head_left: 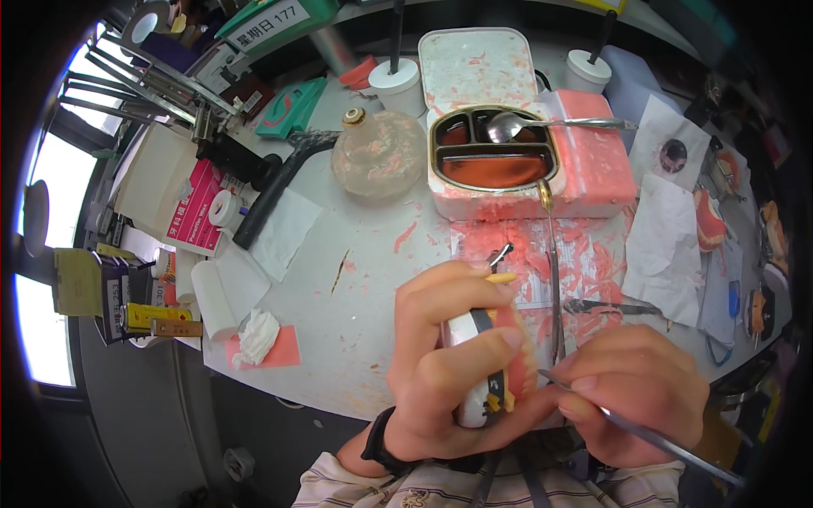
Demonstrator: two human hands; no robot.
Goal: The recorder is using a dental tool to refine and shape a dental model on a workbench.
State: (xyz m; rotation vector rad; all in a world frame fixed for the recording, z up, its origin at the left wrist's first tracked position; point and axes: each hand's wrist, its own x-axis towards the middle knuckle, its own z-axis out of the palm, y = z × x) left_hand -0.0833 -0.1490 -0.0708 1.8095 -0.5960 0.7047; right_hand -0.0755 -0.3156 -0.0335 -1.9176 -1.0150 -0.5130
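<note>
While you work at the big table (356,288), keep your 2 hands close together and low over its near edge. Your left hand (445,364) is wrapped tight around the pink and white teeth model (500,372), with the thumb and fingers gripping it from both sides. Hold it just as firm as that, so it does not wobble. Your right hand (631,394) pinches the thin metal tool (627,423) like a pencil, and its tip touches the pink gum side of the model. Press softly and make small strokes, because I think the pink wax will chip if you push hard.

Behind your hands sits the white box (508,169) with its lid open. The metal tray (491,152) in it holds dark red melted wax in 3 parts, and a spoon (525,125) lies across the top. To its left stands the round glass bottle (378,152), smeared with pink; I cannot tell what is in it. 2 small white cups (398,85) stand at the back, each with a dark stick in it.
</note>
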